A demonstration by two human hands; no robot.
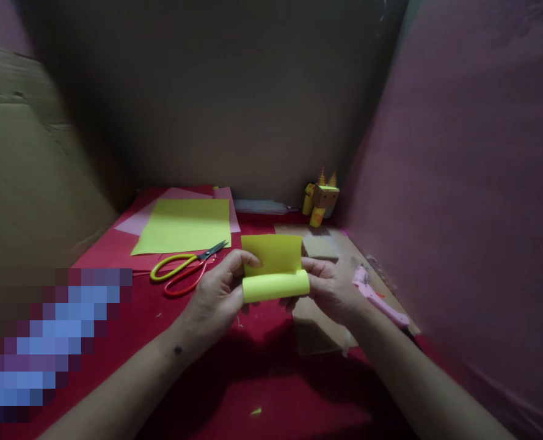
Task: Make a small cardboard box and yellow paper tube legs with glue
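Observation:
Between my two hands, above the red cloth, is a piece of yellow paper (275, 287). Its near edge is rolled into a tube, while the far part stands up flat. My left hand (228, 278) grips the left end, with the thumb on the flat part. At the right end, my right hand (328, 284) has its fingers closed on the roll; some fingertips are hidden behind it. Scissors (193, 269) with one yellow and one red handle lie left of my left hand, blades slightly apart. A pink glue gun (381, 302) rests to the right of my right hand.
Yellow sheet (186, 225) tops pink and red papers at back left. A small cardboard figure (324, 198) with yellow tube legs stands at back right. Cardboard pieces (317, 336) lie under and beyond my right hand. A yellow scrap (256, 411) is near the front. Walls enclose the sides.

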